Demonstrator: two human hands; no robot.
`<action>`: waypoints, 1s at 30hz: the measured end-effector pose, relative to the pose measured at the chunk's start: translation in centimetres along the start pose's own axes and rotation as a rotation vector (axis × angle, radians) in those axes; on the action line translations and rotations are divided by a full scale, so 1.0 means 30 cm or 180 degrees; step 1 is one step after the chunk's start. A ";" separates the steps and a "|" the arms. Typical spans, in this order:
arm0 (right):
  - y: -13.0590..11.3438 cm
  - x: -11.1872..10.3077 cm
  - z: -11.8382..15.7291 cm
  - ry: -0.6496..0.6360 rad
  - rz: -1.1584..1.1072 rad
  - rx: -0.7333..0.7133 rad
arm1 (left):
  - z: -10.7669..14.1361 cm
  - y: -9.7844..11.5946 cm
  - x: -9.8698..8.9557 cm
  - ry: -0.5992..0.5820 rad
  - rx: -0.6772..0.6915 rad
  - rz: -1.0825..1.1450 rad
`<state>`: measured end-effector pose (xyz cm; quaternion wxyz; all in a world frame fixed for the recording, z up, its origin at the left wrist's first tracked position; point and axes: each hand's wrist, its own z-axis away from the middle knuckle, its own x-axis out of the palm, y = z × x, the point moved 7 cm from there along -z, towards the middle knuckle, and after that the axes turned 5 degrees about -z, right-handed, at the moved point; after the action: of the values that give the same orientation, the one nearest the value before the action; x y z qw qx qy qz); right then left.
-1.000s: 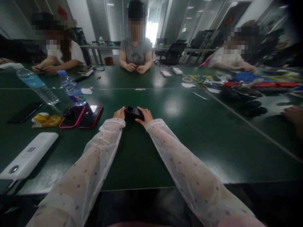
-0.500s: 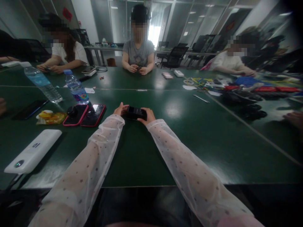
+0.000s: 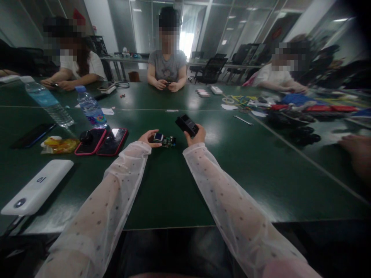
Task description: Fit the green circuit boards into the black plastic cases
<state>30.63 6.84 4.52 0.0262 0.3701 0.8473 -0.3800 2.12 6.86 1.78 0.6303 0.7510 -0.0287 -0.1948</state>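
Note:
Between the thumb and fingers of my left hand [image 3: 148, 138] is a green circuit board [image 3: 165, 140] with a small screen at its left end. My right hand [image 3: 197, 135] grips a black plastic case cover [image 3: 187, 124], tilted and raised to the right of the board. A gap separates the cover from the board. Both hands are over the dark green table [image 3: 174, 185], in sheer dotted sleeves. Whether the board rests on the table or just above it, I cannot tell.
Two phones in pink cases [image 3: 112, 142] lie left of my hands, beside a yellow snack packet [image 3: 59, 144]. Water bottles [image 3: 91, 108] stand behind them. A white power bank [image 3: 37, 187] is nearer me. Cables and tools [image 3: 301, 108] heap at right. Co-workers [image 3: 167, 65] sit opposite.
The black cover has come off the circuit board. My right hand has carried it up and to the right, while my left hand keeps hold of the board, now exposed.

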 end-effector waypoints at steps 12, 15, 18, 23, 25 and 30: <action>-0.002 0.054 0.010 -0.1021 0.0403 0.0078 | -0.009 0.018 0.009 -0.0404 0.0383 -0.0336; 0.012 0.072 0.021 -0.1310 0.0568 0.0226 | -0.004 0.019 0.013 -0.0383 0.0332 -0.0431; 0.018 0.077 0.036 -0.1487 0.0754 0.0426 | 0.000 0.016 0.014 -0.0345 0.0299 -0.0519; 0.010 0.081 0.042 -0.1480 0.0712 0.0463 | -0.005 -0.002 0.013 -0.0219 0.0320 -0.0514; 0.007 0.083 0.047 -0.1425 0.0679 0.0424 | -0.008 -0.010 0.012 -0.0200 0.0314 -0.0511; 0.004 0.061 0.066 -0.1119 0.0641 0.0193 | -0.009 -0.009 0.008 -0.0207 0.0171 -0.0510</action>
<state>28.91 6.68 2.45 0.2004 0.3815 0.7766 -0.4595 2.37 7.11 1.49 0.5911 0.7608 0.0057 -0.2681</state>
